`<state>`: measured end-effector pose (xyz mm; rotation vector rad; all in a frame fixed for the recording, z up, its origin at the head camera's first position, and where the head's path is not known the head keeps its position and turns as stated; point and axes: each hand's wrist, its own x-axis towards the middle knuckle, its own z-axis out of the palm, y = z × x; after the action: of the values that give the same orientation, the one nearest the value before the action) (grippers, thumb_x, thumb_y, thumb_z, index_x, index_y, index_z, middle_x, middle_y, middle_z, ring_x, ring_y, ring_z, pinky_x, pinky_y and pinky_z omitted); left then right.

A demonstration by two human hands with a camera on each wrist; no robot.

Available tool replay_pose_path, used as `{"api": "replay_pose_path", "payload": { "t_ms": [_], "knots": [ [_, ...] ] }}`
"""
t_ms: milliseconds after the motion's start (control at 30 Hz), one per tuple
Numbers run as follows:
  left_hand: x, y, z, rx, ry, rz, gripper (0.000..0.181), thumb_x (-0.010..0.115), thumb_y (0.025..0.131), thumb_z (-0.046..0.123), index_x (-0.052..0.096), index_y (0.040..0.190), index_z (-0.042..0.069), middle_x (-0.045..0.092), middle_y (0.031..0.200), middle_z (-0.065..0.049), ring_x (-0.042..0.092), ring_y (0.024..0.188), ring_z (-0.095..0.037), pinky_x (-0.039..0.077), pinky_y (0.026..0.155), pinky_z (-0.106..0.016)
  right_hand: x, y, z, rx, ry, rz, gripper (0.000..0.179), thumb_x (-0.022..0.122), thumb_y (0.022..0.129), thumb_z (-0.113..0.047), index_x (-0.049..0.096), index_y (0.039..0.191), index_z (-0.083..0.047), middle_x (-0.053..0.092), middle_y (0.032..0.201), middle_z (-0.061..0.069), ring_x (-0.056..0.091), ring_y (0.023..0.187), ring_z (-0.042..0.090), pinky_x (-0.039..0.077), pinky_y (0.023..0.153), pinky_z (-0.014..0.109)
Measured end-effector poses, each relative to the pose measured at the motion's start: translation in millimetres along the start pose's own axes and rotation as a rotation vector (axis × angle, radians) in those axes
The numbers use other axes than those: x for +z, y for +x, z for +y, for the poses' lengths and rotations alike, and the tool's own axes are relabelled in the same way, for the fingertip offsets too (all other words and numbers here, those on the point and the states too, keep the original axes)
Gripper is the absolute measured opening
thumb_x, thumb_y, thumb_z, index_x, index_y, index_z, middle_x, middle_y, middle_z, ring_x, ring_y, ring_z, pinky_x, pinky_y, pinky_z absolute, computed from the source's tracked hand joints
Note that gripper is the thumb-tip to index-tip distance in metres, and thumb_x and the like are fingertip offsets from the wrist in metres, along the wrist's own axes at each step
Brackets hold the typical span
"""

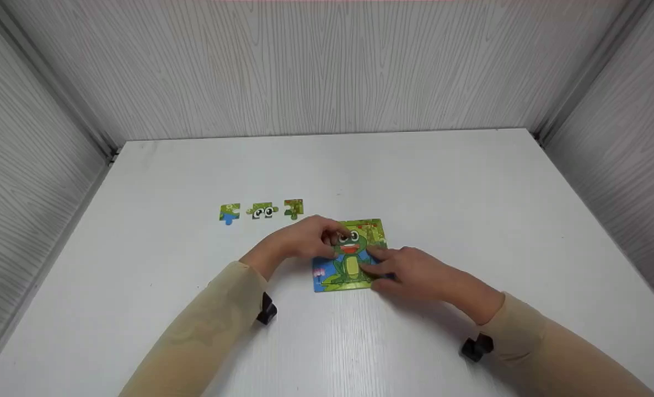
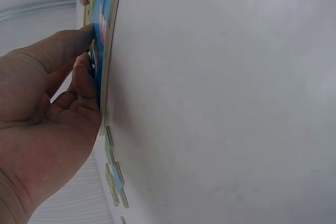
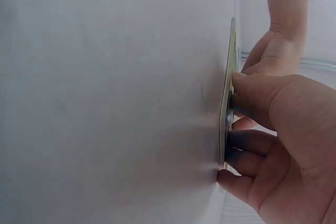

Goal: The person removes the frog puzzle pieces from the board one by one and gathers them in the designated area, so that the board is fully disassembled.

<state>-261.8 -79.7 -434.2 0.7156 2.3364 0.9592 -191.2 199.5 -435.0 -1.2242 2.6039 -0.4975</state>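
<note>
A frog picture puzzle (image 1: 351, 267) in a flat square board lies on the white table, seen nearly edge-on in both wrist views. My left hand (image 1: 309, 238) reaches over its upper left part, the index finger stretched toward the frog's eyes and the thumb (image 2: 79, 40) on the picture. Its other fingers are bent at the board's edge. From the right, my right hand (image 1: 412, 274) rests spread fingers on the frog and the right side of the board, with the thumb (image 3: 254, 83) at the near edge. The left hand covers the board's upper left corner.
Three loose puzzle pieces lie in a row behind and left of the board: a green and blue piece (image 1: 229, 213), a piece with two eyes (image 1: 263, 210) and a green piece (image 1: 294, 208). Pale wood-grain panels (image 1: 327, 66) enclose the table at the back and sides.
</note>
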Motion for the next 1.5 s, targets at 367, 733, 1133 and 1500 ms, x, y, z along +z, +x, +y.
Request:
{"api": "replay_pose_path", "payload": {
  "t_ms": [367,733,1133,1500],
  "knots": [
    [-3.2,-1.0,0.8,0.009,0.016,-0.002,0.044,0.074,0.097,0.012,0.067,0.14,0.016,0.063,0.11,-0.002,0.055,0.098,-0.02,0.048,0.089,-0.034,-2.6,3.7,-5.6,0.012,-0.005,0.017,0.041,0.067,0.106,-0.028,0.067,0.142,-0.01,0.05,0.156,0.025,0.069,0.118,0.039,0.057,0.094,0.049],
    [1.1,-3.1,-0.4,0.032,-0.029,0.014,0.045,0.074,0.095,0.006,0.065,0.139,0.014,0.061,0.104,-0.003,0.055,0.095,-0.02,0.047,0.086,-0.033,1.2,3.9,-3.8,0.012,-0.03,0.009,0.041,0.066,0.107,-0.028,0.066,0.144,-0.011,0.049,0.156,0.026,0.067,0.121,0.042,0.054,0.098,0.054],
    [5.7,-2.5,-0.7,0.044,-0.043,0.028,0.047,0.074,0.096,0.007,0.062,0.141,0.016,0.061,0.106,-0.004,0.055,0.093,-0.02,0.048,0.087,-0.033,0.6,2.3,-4.1,0.015,-0.059,0.008,0.039,0.067,0.106,-0.022,0.066,0.143,-0.01,0.051,0.155,0.026,0.068,0.118,0.043,0.055,0.097,0.053],
    [7.9,-6.8,1.8,0.021,-0.09,0.036,0.051,0.077,0.094,0.013,0.06,0.142,0.018,0.06,0.114,-0.005,0.054,0.099,-0.021,0.048,0.089,-0.034,-1.2,4.2,-6.0,0.068,-0.005,-0.02,0.04,0.066,0.107,-0.022,0.065,0.145,-0.012,0.047,0.159,0.022,0.066,0.122,0.043,0.055,0.096,0.051]
  ]
}}
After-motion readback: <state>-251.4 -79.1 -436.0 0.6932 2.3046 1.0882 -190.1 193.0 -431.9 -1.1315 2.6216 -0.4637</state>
